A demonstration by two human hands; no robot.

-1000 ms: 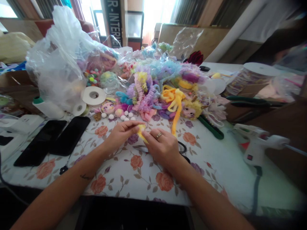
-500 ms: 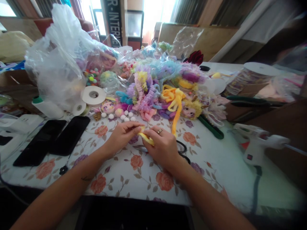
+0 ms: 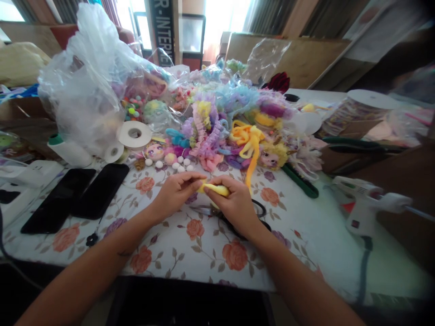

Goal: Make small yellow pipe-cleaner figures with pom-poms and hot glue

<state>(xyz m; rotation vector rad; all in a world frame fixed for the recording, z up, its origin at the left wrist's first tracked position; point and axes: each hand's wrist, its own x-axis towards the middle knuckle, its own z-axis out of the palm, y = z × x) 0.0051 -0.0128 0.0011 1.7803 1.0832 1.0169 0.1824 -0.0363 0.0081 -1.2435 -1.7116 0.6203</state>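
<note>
Between my hands, above the flowered tablecloth, is a short piece of fuzzy yellow yarn (image 3: 217, 189). My left hand (image 3: 178, 191) pinches its left end between thumb and fingers. My right hand (image 3: 234, 201) is closed on the rest, with the yarn running under the fingers. Beneath my right hand lie scissors (image 3: 261, 207) with black handles, partly hidden by the hand; their blades point left. Just beyond sits a bundle of orange-yellow yarn (image 3: 249, 140), one strand trailing toward my right hand. A doll head with curly yellow hair (image 3: 272, 156) is beside it.
Two black phones (image 3: 100, 192) lie at the left, near white tape rolls (image 3: 135, 134). A heap of pastel ribbons and trims (image 3: 207, 131) and a plastic bag (image 3: 84, 86) fill the back. On the right are a glue gun (image 3: 362, 203) and a green-handled tool (image 3: 302, 181).
My right hand has turned and shifted slightly right, so more of the yellow yarn shows along its fingers. My left hand keeps its pinch in nearly the same place.
</note>
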